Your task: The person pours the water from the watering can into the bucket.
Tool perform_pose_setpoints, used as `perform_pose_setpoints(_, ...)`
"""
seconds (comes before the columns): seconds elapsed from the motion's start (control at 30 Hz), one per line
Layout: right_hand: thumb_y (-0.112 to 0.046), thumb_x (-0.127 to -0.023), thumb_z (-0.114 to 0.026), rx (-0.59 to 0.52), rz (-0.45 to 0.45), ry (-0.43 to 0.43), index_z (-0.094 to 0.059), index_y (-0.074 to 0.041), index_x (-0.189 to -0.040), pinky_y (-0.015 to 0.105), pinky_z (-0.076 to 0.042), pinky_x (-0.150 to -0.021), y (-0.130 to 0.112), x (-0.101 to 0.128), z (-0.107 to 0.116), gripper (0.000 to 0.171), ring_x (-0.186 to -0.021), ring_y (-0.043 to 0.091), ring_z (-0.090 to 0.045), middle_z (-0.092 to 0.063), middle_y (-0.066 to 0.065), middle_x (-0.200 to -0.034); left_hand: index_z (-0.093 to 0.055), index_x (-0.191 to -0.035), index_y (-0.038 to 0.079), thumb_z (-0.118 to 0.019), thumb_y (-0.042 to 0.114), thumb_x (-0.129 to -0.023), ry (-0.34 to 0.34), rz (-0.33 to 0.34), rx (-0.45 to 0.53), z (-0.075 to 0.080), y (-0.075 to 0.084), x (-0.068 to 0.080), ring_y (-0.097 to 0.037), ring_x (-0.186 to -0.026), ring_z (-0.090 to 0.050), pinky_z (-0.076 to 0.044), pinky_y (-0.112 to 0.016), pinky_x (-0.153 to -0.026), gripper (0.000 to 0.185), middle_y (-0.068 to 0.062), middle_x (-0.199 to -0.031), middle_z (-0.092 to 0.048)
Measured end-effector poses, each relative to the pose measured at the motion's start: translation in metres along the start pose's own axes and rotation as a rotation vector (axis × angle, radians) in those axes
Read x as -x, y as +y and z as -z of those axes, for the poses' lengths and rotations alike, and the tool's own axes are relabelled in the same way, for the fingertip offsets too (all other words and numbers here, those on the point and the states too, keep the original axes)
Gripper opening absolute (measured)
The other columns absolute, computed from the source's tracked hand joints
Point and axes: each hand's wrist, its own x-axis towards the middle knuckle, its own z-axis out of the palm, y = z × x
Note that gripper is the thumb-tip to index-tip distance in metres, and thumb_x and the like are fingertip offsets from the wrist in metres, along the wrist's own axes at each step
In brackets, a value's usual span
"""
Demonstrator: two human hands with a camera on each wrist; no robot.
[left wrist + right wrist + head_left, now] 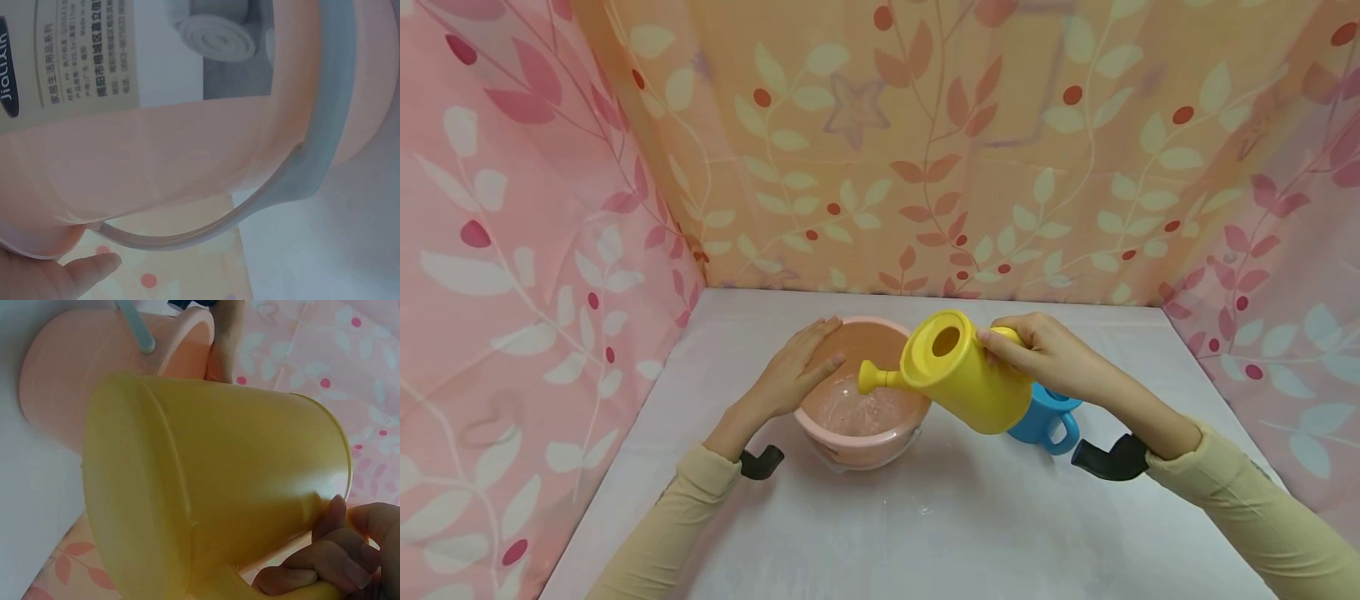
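My right hand grips the handle of a yellow watering can, its fingers curled round the handle in the right wrist view. The can tilts left, with its spout head over a pink bucket. Water lies in the bucket, its surface disturbed below the spout. My left hand rests at the bucket's left rim with fingers extended. In the left wrist view, the thumb shows straight beside the rim. The bucket's pale handle hangs down along its side.
Behind the watering can stands a blue cup with a handle, partly hidden. Small water drops lie on the white table in front of the bucket. Floral cloth hangs round the table's back and sides.
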Motion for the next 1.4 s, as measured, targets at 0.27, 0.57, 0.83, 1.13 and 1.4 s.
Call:
perform_pose_setpoints(0.27, -0.033, -0.096, -0.050, 0.011, 0.007, 0.002, -0.059, -0.011, -0.077, 0.029, -0.051, -0.056, 0.0000, -0.0001, -0.0003, 0.030, -0.066, 0.021, -0.055, -0.055, 0.003, -0.065, -0.028, -0.147, 0.023, -0.038, 0.055, -0.094, 0.005, 0.000, -0.002, -0.0003, 0.0004, 0.0006, -0.023, -0.141, -0.018, -0.020, -0.054, -0.110, 0.063, 0.002, -0.152, -0.027)
perform_pose_setpoints(0.57, -0.032, -0.096, -0.050, 0.010, 0.009, 0.002, -0.059, -0.011, -0.078, 0.028, -0.050, -0.055, -0.0003, 0.0005, -0.0001, 0.030, -0.065, 0.021, -0.054, -0.054, 0.004, -0.065, -0.026, -0.147, 0.023, -0.038, 0.055, -0.094, 0.000, 0.006, 0.001, -0.0002, 0.0006, 0.0006, -0.023, -0.141, -0.018, -0.019, -0.055, -0.110, 0.063, 0.003, -0.152, -0.026)
perform_pose_setpoints(0.83, -0.031, -0.096, -0.050, 0.016, 0.018, 0.004, -0.059, -0.011, -0.077, 0.028, -0.050, -0.055, -0.0002, 0.0005, 0.0000, 0.029, -0.065, 0.020, -0.054, -0.054, 0.004, -0.065, -0.026, -0.147, 0.023, -0.038, 0.056, -0.094, -0.005, -0.001, -0.007, 0.0010, 0.0018, 0.0003, -0.026, -0.141, -0.019, -0.020, -0.056, -0.109, 0.064, 0.001, -0.152, -0.026)
perform_pose_setpoints(1.13, -0.032, -0.096, -0.050, 0.029, 0.025, 0.008, -0.059, -0.012, -0.077, 0.028, -0.050, -0.055, -0.0008, 0.0000, 0.0004, 0.029, -0.065, 0.020, -0.054, -0.054, 0.003, -0.064, -0.026, -0.147, 0.023, -0.038, 0.056, -0.094, -0.001, 0.002, -0.003, 0.0016, 0.0031, 0.0008, -0.026, -0.141, -0.019, -0.020, -0.056, -0.109, 0.064, 0.001, -0.152, -0.026)
perform_pose_setpoints(1.4, -0.033, -0.096, -0.050, 0.027, 0.010, 0.004, -0.060, -0.011, -0.078, 0.028, -0.051, -0.056, -0.0011, -0.0006, 0.0003, 0.030, -0.066, 0.021, -0.055, -0.055, 0.003, -0.065, -0.026, -0.147, 0.022, -0.038, 0.055, -0.094, 0.001, -0.005, 0.008, 0.0015, 0.0030, 0.0010, -0.026, -0.141, -0.019, -0.020, -0.056, -0.109, 0.064, 0.001, -0.152, -0.026)
